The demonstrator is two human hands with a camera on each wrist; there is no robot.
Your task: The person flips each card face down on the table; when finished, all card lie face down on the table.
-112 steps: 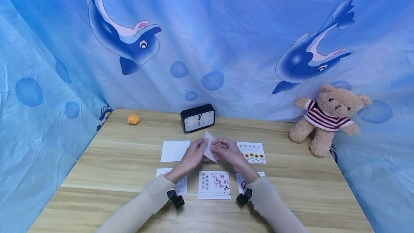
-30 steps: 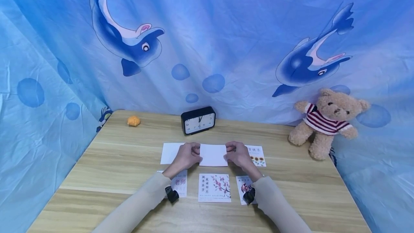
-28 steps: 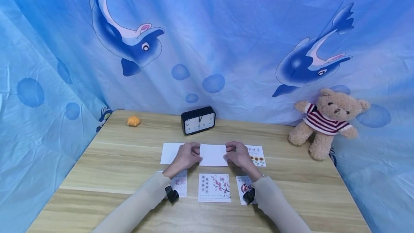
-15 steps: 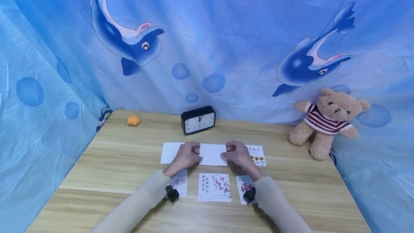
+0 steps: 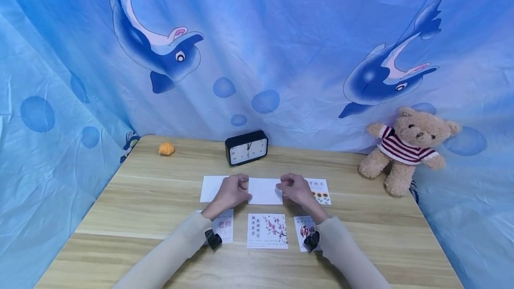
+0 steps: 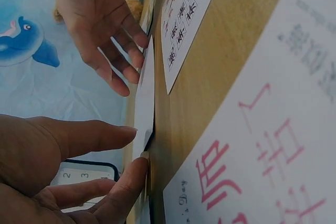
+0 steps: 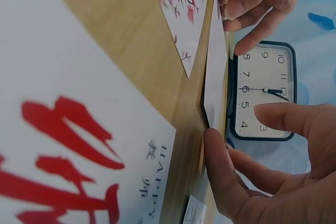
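Release of middle white card (image 5: 265, 191) — lies on bench (image 5: 120, 208), with slack grip now in right hand (image 5: 297, 191), seemingly left hand (image 5: 230, 194) too — looks placed.

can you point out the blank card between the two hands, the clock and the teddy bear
Blank card (image 5: 264, 191): head view, middle of its white upper face.
Clock (image 5: 248, 150): head view, on its white dial.
Teddy bear (image 5: 403, 148): head view, on its striped shirt.
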